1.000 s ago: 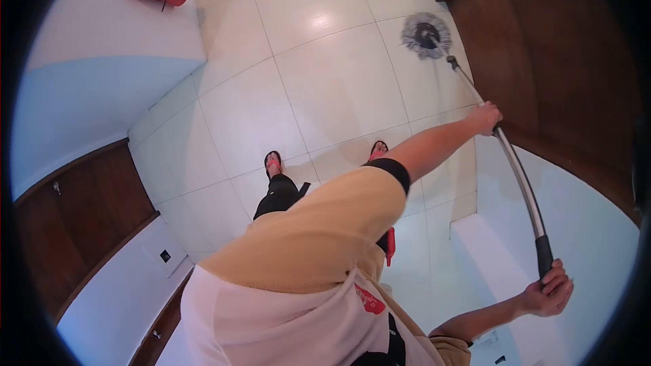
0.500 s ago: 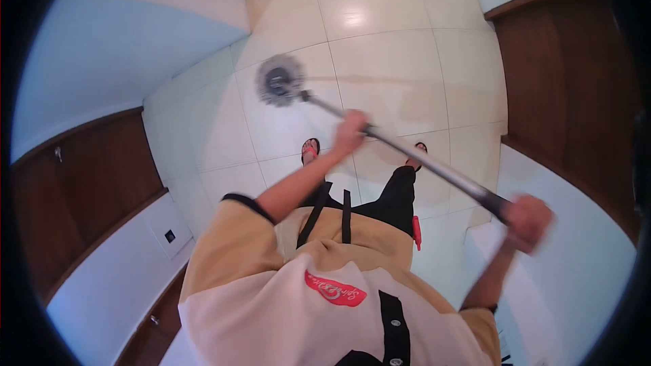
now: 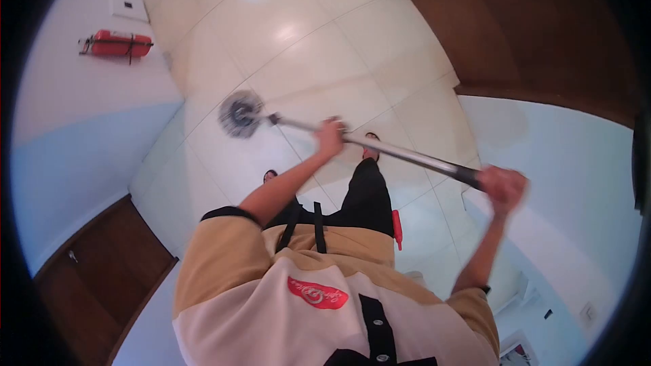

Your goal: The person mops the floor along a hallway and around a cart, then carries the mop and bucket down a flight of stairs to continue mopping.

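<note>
A long-handled mop point(image 3: 413, 156) with a metallic pole slants across the view in front of me. Its round, fringed grey head point(image 3: 241, 114), blurred by motion, lies to the left, overlapping the tiled floor. My left hand point(image 3: 330, 136) is closed around the pole partway along, nearer the head. At the other end, my right hand point(image 3: 503, 188) wraps the black grip point(image 3: 468, 177). Below the pole are my feet in sandals, the forward one point(image 3: 371, 142) almost under it.
A red fire extinguisher point(image 3: 122, 44) is mounted on the left wall. Brown doors stand at lower left point(image 3: 95, 278) and upper right point(image 3: 515, 20). Pale tiles point(image 3: 325, 47) cover the floor between the walls. A framed item point(image 3: 519, 352) sits at lower right.
My view has turned and moved forward, bringing the extinguisher fully in sight. The mop head appears lower and further left, the pole is less steep, and one foot has stepped ahead. Both hands keep their hold.
</note>
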{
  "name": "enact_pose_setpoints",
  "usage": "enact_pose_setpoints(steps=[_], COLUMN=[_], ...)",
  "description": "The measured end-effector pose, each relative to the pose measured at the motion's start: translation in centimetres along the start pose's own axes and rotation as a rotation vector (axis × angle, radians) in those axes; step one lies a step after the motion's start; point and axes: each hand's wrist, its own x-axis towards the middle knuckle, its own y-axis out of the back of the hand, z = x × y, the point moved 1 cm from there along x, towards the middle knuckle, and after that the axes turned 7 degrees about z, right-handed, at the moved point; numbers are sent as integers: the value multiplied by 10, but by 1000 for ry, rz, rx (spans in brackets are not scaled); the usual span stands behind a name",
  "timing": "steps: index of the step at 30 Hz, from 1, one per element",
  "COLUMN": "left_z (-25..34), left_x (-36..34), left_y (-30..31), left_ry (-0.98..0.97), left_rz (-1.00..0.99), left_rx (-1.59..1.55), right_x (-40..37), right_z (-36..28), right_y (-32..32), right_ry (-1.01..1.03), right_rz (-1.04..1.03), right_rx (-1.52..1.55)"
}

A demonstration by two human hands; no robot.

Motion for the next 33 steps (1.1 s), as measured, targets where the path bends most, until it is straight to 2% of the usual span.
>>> enact_pose_setpoints(steps=[1, 2, 3, 4, 5, 6, 7, 9, 11, 14, 16, 17, 18, 20, 21, 22, 23, 24, 25, 26, 27, 28, 29, 30, 31, 32, 33], left_z=[89, 145, 198, 240, 271, 296, 312, 322, 317, 310, 303, 294, 280, 231, 194, 152, 116, 73, 15, -48, -111, -175, -222, -279, -301, -344, -355], left_x=[23, 44, 61, 80, 97, 119, 140, 178, 197, 193, 175, 152, 129, 73, 48, 17, -23, -56, -86, -124, -163, -196, -226, -255, -270, -293, -296], left_y=[2, -4, -10, -26, -45, -58, -77, -121, -129, -117, -105, -73, -36, 15, 31, 43, 44, 61, 73, 75, 82, 101, 136, 159, 194, 196, 212], left_ry=[39, 28, -67, -135, -255, -333, -402, -378, -405, -464, -459, -406, -364, -338, -288, -233, -101, -145, -41, 20, 174, 185, 309, 369, 469, 576, 778], left_rz=[-122, -237, -275, -327, -262, -325, -389, -404, -341, -165, -83, -45, -8, 187, 221, 248, 218, 403, 398, 371, 374, 370, 340, 337, 171, 121, -20], left_rx=[-75, -57, -88, -115, -163, -151, -140, -174, -277, -360, -444, -457, -468, -595, -554, -516, -392, -362, -435, -278, -312, -191, -220, -124, 111, 345, 432], right_x=[-7, -13, -23, -31, -33, -32, -31, -17, 6, 27, 29, 35, 39, 49, 46, 43, 27, 19, 9, -12, -33, -54, -75, -98, -123, -136, -150], right_z=[-37, -76, -107, -129, -136, -131, -123, -101, -94, -117, -145, -161, -175, -172, -162, -138, -101, -72, -53, -21, 11, 23, 35, 47, 79, 87, 98], right_y=[46, 70, 89, 101, 109, 110, 107, 94, 67, 67, 100, 105, 116, 105, 94, 74, 62, 22, -51, -116, -167, -220, -273, -327, -369, -403, -423], right_ry=[85, 157, 211, 241, 272, 316, 354, 385, 313, 342, 321, 289, 194, 170, 199, 304, 460, 489, 270, 253, 191, 73, -34, -235, -158, -101, -52], right_rz=[139, 256, 342, 417, 489, 575, 656, 798, 955, 1087, 935, 925, 726, 298, 178, 103, 79, -19, -207, -232, -341, -496, -651, -691, -707, -740, -789], right_rx=[-64, -114, -140, -168, -191, -243, -294, -358, -405, -353, -110, -94, -7, 146, 129, 41, -104, -75, 232, 242, 288, 211, 112, 181, 206, 191, 142])
